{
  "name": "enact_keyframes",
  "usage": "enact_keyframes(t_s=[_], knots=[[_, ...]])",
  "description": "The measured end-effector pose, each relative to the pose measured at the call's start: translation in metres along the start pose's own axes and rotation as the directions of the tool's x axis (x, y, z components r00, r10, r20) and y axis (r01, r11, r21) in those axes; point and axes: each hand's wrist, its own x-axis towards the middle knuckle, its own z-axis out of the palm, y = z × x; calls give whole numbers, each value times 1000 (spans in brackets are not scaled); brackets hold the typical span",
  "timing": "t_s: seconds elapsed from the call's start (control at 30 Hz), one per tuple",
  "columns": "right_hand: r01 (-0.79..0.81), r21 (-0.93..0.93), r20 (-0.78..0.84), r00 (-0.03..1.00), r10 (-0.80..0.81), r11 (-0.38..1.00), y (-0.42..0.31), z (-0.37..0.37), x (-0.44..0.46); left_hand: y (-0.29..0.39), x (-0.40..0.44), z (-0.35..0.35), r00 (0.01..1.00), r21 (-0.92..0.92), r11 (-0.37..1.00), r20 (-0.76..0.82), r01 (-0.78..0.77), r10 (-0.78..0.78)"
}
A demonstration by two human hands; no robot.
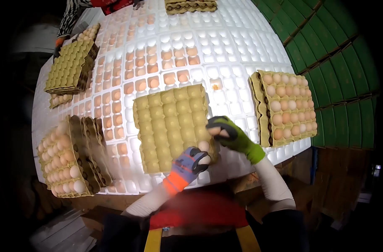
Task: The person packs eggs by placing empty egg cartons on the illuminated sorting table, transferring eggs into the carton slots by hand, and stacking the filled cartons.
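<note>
A yellowish pulp egg tray [169, 126] lies in front of me on white moulded panels, its cups mostly bare. My left hand [186, 167], in a purple and orange glove, is closed around a pale egg [204, 160] at the tray's near right corner. Another egg [203, 145] sits just above those fingertips. My right hand [231, 136], in a green and black glove, is over the tray's right edge, its fingers closed on brownish eggs [216, 131]. How many eggs it holds is partly hidden by the fingers.
Stacked trays topped with eggs stand at the right [290, 107] and near left [61, 161], the left one blurred. More stacked trays [69, 67] lie farther left. Eggs fill many white panel [219, 54] pockets. Green boxes [334, 84] line the right. Another person's sleeve [72, 19] shows at top left.
</note>
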Motion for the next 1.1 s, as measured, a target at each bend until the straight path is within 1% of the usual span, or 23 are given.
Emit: enact_keyframes(t_s=[0.03, 0.07, 0.1, 0.13, 0.17, 0.23, 0.27, 0.33, 0.4, 0.47, 0.53, 0.6, 0.63, 0.7, 0.73, 0.77, 0.8, 0.83, 0.9, 0.93, 1.0, 1.03, 1.1], knots=[[-83, -209, 36, 995, 93, 974, -22, 8, -3, -1, -5, -8, 997, -122, 992, -61, 37, -45], [64, -395, 9, 998, -66, 916, -18, 25, -9, 0, -12, -17, 989, -245, 967, -113, 64, -95], [51, -574, 94, 996, 4, 817, -29, 37, -8, -4, -20, -22, 954, -571, 787, -16, 236, -298], [51, -731, 157, 983, 95, 681, -40, 46, -6, -9, -25, -38, 803, -824, 269, 322, 499, -501], [53, -732, 153, 984, 88, 679, -37, 57, -9, -18, -22, -51, 817, -876, 188, 308, 443, -487], [66, -906, 123, 986, 111, 417, -26, 73, -12, -30, 1, -57, 865, -973, 62, 167, 222, -474], [66, -910, 120, 987, 106, 410, -26, 69, -8, -16, 23, -82, 803, -967, 51, 178, 251, -569], [141, -779, 160, 987, -23, 611, -33, 56, -5, -33, 70, -100, 847, -909, 316, 69, 270, -526], [161, -855, 247, 962, 115, 494, -45, 50, 2, -57, 130, -110, 865, -730, 575, 46, 370, -499], [195, -876, 238, 970, 44, 441, -41, 53, 0, -110, 191, -83, 953, -380, 925, -277, 8, -122], [188, -891, 225, 973, 43, 412, -43, 50, 4, -116, 239, -71, 946, 120, 987, -319, 105, -61], [248, -853, 317, 945, 79, 458, -42, 42, 8, -129, 278, -56, 970, 257, 937, -115, 237, -214], [244, -855, 317, 944, 88, 458, -38, 32, 10, -130, 281, -54, 968, 140, 962, -122, 234, -218], [95, -444, 105, 993, -54, 891, -27, 2, 19, -134, 285, -48, 978, -138, 982, -143, 131, -151], [-89, -247, -12, 996, 88, 965, -34, -13, 31, -142, 286, -39, 983, -290, 956, -163, 29, -79], [-308, -52, -116, 947, 301, 950, -25, -26, 46, -165, 295, -24, 998, -502, 863, -44, -56, 39], [126, -452, -176, 958, -227, 883, 28, -44, 67, -165, 294, -21, 999, -499, 865, -27, -47, 38], [-64, -373, -333, 941, -69, 926, 10, -57, 96, -162, 293, -18, 999, -492, 870, -20, -35, 29], [-169, -230, -634, 773, -16, 958, 27, -60, 132, -141, 292, -28, 995, -450, 892, -95, -38, -6], [-400, -448, -533, 838, 120, 799, 48, -70, 155, -152, 295, -22, 992, -630, 777, -107, -19, -63], [-544, -580, -488, 828, 276, 606, 58, -77, 179, -149, 291, -33, 974, -831, 548, -41, 91, -223], [-551, -574, -497, 822, 276, 606, 72, -81, 178, -139, 288, -42, 947, -862, 471, 33, 189, -320], [-356, -486, -500, 862, 80, 798, 105, -95, 174, -156, 290, -42, 984, -848, 526, -23, 74, -175]])
